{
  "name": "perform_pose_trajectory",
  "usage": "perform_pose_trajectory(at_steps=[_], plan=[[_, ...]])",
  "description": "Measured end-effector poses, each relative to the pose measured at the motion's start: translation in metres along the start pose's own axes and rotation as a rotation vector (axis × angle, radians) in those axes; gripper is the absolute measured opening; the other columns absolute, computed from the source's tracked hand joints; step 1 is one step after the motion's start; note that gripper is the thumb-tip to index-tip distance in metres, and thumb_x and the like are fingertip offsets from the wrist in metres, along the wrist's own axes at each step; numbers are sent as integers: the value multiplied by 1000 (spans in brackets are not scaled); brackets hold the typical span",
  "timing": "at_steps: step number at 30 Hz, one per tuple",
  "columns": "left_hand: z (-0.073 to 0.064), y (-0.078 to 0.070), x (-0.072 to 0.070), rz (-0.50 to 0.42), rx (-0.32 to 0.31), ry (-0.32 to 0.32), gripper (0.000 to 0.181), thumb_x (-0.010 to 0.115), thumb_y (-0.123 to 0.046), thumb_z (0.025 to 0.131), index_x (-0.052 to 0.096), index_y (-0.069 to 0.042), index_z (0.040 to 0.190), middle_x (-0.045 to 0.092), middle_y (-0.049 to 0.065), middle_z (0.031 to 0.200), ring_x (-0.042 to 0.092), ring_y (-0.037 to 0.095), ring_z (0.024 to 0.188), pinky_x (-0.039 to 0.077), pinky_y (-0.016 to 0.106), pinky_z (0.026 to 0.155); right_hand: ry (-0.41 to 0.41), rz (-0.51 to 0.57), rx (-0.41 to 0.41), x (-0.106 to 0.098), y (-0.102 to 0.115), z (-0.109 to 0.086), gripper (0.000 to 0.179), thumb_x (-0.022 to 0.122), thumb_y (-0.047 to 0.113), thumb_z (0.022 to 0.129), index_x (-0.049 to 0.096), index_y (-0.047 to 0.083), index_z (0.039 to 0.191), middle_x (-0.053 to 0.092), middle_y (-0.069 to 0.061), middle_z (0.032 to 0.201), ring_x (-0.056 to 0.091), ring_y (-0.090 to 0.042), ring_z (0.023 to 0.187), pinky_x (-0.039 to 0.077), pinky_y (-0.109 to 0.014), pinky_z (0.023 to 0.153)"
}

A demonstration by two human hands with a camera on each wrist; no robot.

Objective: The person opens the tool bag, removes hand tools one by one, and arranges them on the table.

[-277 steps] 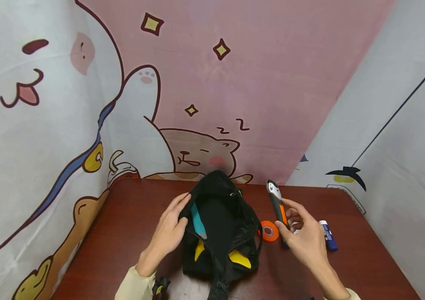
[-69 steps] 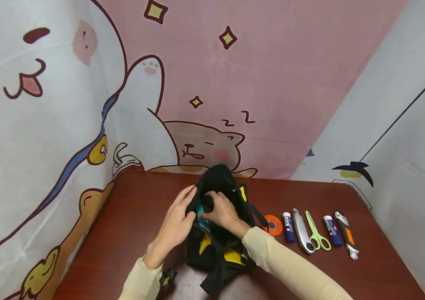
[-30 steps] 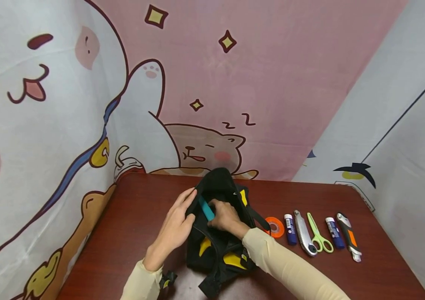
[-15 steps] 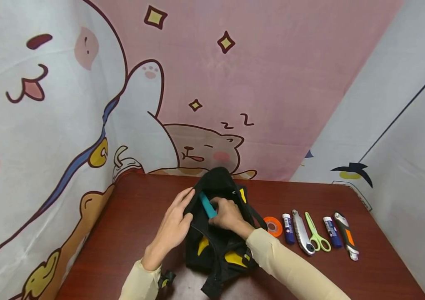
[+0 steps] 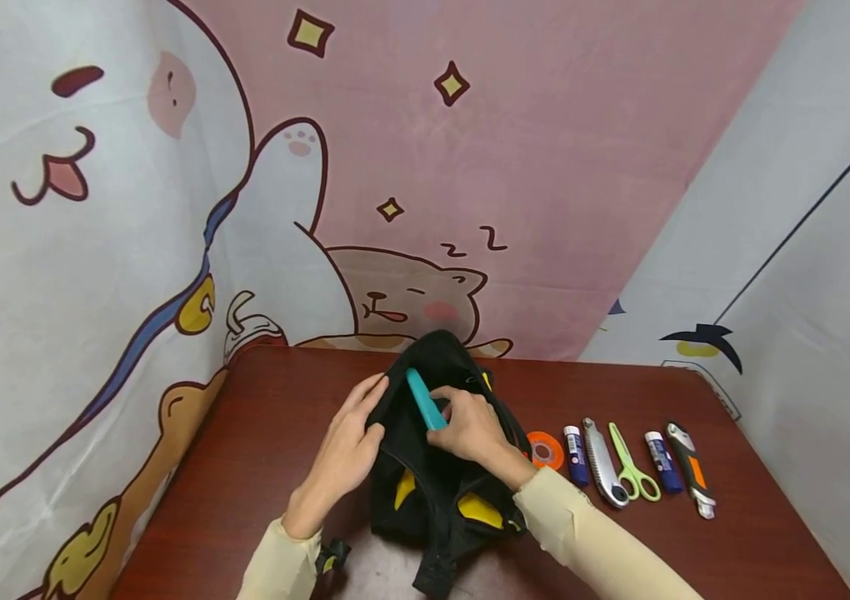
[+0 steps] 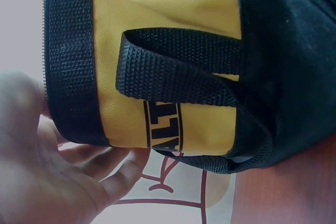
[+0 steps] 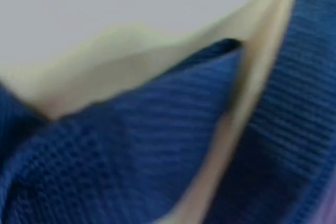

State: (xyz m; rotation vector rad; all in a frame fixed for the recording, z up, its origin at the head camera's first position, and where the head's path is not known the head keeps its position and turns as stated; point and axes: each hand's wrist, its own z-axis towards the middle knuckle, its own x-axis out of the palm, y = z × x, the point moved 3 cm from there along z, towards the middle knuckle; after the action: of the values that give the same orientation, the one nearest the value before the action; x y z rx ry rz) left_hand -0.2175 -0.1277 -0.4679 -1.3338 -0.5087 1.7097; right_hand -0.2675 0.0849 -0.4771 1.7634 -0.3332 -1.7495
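Note:
A black bag (image 5: 410,467) with yellow patches stands with its mouth unzipped in the head view. My left hand (image 5: 342,446) grips its left rim; in the left wrist view the fingers (image 6: 123,177) reach round the edge of the yellow panel (image 6: 118,114) with its black webbing loop. My right hand (image 5: 470,425) is at the bag's mouth, pinching a long teal object (image 5: 425,398) with a rounded top between thumb and fingers. The teal object's lower end is hidden by the hand. Blurred dark webbing (image 7: 131,140) and a pale sleeve (image 7: 121,72) fill the right wrist view.
Right of the bag lie an orange tape roll (image 5: 545,450), a glue stick (image 5: 576,458), a grey utility knife (image 5: 603,462), green scissors (image 5: 633,467), another glue stick (image 5: 663,462) and an orange-black utility knife (image 5: 691,471). A black buckle (image 5: 332,557) lies near the left sleeve.
The orange-black utility knife went from my right hand to the table's right side. That hand then reached into the bag and has now raised the teal object. My left hand stays on the rim.

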Motion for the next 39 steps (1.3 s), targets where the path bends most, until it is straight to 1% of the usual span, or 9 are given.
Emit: perform_pose_trajectory(at_steps=[6, 12, 21, 24, 28, 31, 34, 37, 39], plan=[[1, 1, 1, 7, 21, -14, 66, 56, 5, 101, 48, -1, 166, 45, 12, 172, 54, 35, 144, 46, 60, 116, -9, 40, 1, -22, 4, -12, 60, 97, 15, 82, 75, 8, 138, 71, -1, 88, 62, -14, 68, 56, -36, 67], [3, 1, 0, 8, 21, -12, 66, 56, 5, 101, 48, -1, 166, 46, 13, 171, 55, 36, 144, 45, 62, 117, -33, 86, -4, -43, 5, -28, 58, 97, 15, 80, 77, 10, 135, 70, 2, 87, 62, -12, 71, 54, -36, 69], [3, 0, -1, 6, 27, 1, 66, 56, 5, 102, 46, -1, 167, 45, 16, 171, 53, 38, 145, 43, 64, 118, -108, 134, -37, -72, -1, -59, 61, 97, 11, 81, 76, 9, 138, 70, 1, 91, 66, -11, 78, 55, -33, 71], [3, 0, -1, 8, 26, 3, 66, 56, 5, 102, 46, -1, 167, 45, 16, 171, 53, 38, 146, 43, 64, 118, -146, 155, -34, -84, -8, -70, 61, 96, 9, 82, 76, 11, 140, 71, 1, 94, 68, -13, 80, 55, -31, 72], [3, 0, 0, 4, 26, 5, 66, 56, 6, 102, 47, -2, 167, 44, 13, 172, 53, 37, 147, 44, 63, 118, -225, 171, -25, -101, -23, -86, 62, 95, 6, 83, 75, 12, 140, 72, 1, 95, 71, -15, 84, 58, -28, 72], [3, 0, 0, 6, 38, 0, 67, 56, 6, 101, 48, -2, 167, 44, 12, 172, 53, 37, 146, 45, 63, 117, -274, 166, 21, -114, -37, -97, 61, 95, 10, 84, 74, 13, 141, 73, -1, 99, 72, -15, 86, 58, -28, 68], [3, 1, -1, 10, 47, -8, 67, 57, 6, 100, 49, -2, 166, 44, 13, 171, 53, 38, 146, 46, 63, 114, -302, 153, 80, -123, -52, -107, 61, 95, 15, 87, 73, 13, 144, 74, -4, 103, 72, -14, 87, 56, -28, 66], [2, 2, -1, 8, 42, -7, 67, 56, 5, 100, 50, -3, 166, 45, 14, 170, 54, 38, 144, 46, 63, 113, -336, 126, 113, -128, -69, -115, 61, 93, 17, 88, 72, 12, 145, 75, -5, 105, 72, -12, 86, 55, -27, 68], [2, 2, -1, 2, 30, 3, 67, 56, 4, 101, 49, -5, 167, 46, 14, 169, 54, 37, 143, 46, 62, 114, -367, 107, 133, -130, -82, -123, 61, 93, 17, 89, 71, 11, 145, 75, -7, 105, 71, -9, 85, 54, -25, 66]])
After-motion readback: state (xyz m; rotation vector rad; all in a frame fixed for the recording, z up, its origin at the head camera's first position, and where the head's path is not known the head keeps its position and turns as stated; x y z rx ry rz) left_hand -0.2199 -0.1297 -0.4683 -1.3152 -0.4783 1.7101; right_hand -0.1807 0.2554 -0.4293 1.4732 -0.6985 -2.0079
